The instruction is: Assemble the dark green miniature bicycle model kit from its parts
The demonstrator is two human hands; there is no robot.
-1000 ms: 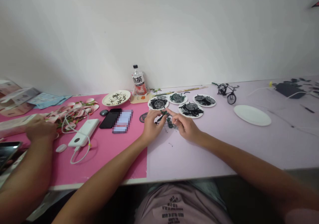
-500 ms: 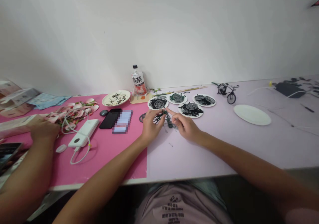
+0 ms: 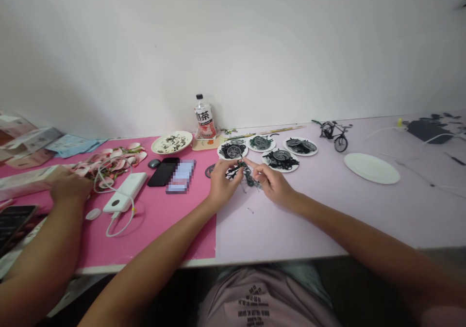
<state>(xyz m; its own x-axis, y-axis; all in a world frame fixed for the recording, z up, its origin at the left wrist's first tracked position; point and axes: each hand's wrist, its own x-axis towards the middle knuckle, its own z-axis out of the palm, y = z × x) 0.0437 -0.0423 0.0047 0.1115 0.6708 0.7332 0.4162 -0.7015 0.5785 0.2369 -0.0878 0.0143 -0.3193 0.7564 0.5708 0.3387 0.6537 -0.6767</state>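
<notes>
My left hand (image 3: pixel 221 184) pinches a small dark model bicycle frame (image 3: pixel 233 171) between thumb and fingers, just above the table. Facing it, my right hand (image 3: pixel 274 184) has its index fingertip against the top of the piece, near my left fingertips. Its other fingers are curled in, and whatever they may hold is hidden. Dark green parts (image 3: pixel 249 179) show between the hands. A loose black wheel (image 3: pixel 210 170) lies left of my left hand. Close behind are white plates of bicycle parts, one with wheels (image 3: pixel 233 150) and another with black pieces (image 3: pixel 280 160).
An assembled model bicycle (image 3: pixel 335 135) and a white plate (image 3: pixel 372 168) are to the right. Leftward lie phones (image 3: pixel 163 171), a power bank (image 3: pixel 125 192) with a cable and pink petals (image 3: pixel 120 159). A bottle (image 3: pixel 204 117) stands by the wall. Another person's arm (image 3: pixel 58 235) rests far left.
The whole view has shifted slightly. Both hands stay together at the bicycle frame, with hardly any visible change in their grip.
</notes>
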